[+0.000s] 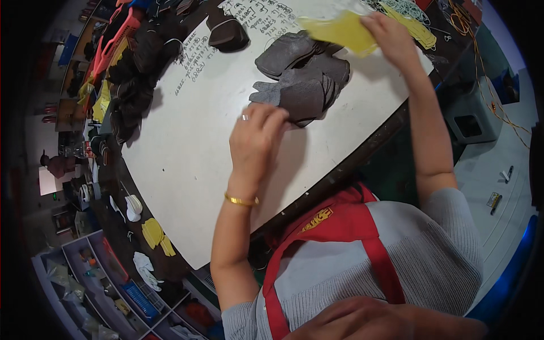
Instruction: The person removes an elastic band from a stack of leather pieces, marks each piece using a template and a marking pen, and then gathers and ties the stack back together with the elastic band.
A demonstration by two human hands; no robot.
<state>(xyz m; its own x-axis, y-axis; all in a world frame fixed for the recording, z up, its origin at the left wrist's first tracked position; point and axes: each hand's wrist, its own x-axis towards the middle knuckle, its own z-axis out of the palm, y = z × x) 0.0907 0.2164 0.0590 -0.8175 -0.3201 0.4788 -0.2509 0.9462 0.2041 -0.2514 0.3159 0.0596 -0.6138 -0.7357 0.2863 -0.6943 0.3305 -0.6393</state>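
Observation:
My left hand, wearing a ring and a gold bracelet, has its fingers curled together at the near left edge of a pile of dark grey cut pieces. A lighter grey cut piece sticks out just beyond the fingertips; the fingers seem closed on it, though their tips are partly hidden. Off to the upper right, my right hand grips a yellow flat cut piece, slightly blurred, above the far end of the pile. Another stack of dark pieces, tied with a band, stands farther left.
Handwriting covers the far part of the white tabletop. Dark bundles line its left side near a pink-red basket. Yellow pieces and cords lie at far right. White gloves and a divided organizer are lower left.

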